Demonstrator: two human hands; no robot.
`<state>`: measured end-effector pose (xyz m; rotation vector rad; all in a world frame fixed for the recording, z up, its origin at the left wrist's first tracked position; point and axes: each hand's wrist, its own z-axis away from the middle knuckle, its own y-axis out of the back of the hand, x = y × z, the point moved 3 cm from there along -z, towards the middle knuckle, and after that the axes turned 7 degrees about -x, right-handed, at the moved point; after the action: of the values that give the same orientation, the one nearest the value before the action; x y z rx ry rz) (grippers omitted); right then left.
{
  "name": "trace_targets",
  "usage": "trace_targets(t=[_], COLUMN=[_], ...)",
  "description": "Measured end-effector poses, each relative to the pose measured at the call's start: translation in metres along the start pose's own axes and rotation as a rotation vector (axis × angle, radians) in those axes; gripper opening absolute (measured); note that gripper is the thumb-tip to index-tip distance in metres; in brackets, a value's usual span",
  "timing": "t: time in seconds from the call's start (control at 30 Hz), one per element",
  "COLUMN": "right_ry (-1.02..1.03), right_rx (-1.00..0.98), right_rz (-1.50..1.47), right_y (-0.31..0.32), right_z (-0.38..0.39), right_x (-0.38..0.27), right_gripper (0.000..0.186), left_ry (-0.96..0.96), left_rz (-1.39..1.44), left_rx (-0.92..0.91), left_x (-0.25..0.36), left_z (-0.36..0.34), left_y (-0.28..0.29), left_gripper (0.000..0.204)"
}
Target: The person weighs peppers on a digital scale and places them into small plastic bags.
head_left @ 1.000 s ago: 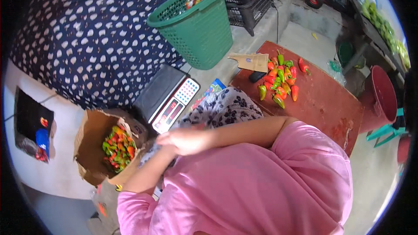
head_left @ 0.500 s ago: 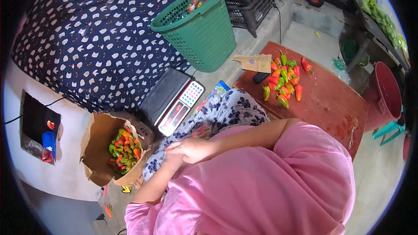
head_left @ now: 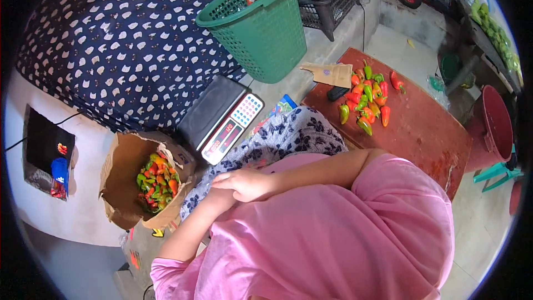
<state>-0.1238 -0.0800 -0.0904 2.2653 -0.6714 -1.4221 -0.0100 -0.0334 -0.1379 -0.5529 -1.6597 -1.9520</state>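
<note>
Little but the viewpoint has shifted since half a second ago. Patterned cloth (head_left: 122, 50) spreads beyond the scale (head_left: 208, 110). Right of the scale, the red table (head_left: 413, 139) gives loose peppers (head_left: 368, 99) a flat surface, apparently keeping each visible and reachable. Beyond the scale, the green basket (head_left: 266, 47) stands with tall walls, presumably to contain its load. Left of the scale, the paper bag (head_left: 117, 180) gapes upward around more peppers, easy to reach into. Nearer than the scale, the right hand (head_left: 247, 184) lies over the left hand (head_left: 221, 196), seemingly resting; whether either grips, I cannot tell.
</note>
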Motion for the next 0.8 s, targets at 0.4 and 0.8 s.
trace_targets(t=[0.4,0.8], right_ry=[-0.052,-0.044], right_rx=[0.183,0.420], right_rz=[0.043,-0.289], right_y=[0.103,0.207], right_z=[-0.020,-0.041], right_x=[-0.003,-0.089], right_gripper=[0.051,0.036], left_ry=[0.259,-0.255], left_rz=[-0.034,-0.113], left_rx=[-0.329,0.492], left_x=[0.070,0.172], left_z=[-0.005,0.025], left_y=[0.084,0.162], left_gripper=[0.029,0.054])
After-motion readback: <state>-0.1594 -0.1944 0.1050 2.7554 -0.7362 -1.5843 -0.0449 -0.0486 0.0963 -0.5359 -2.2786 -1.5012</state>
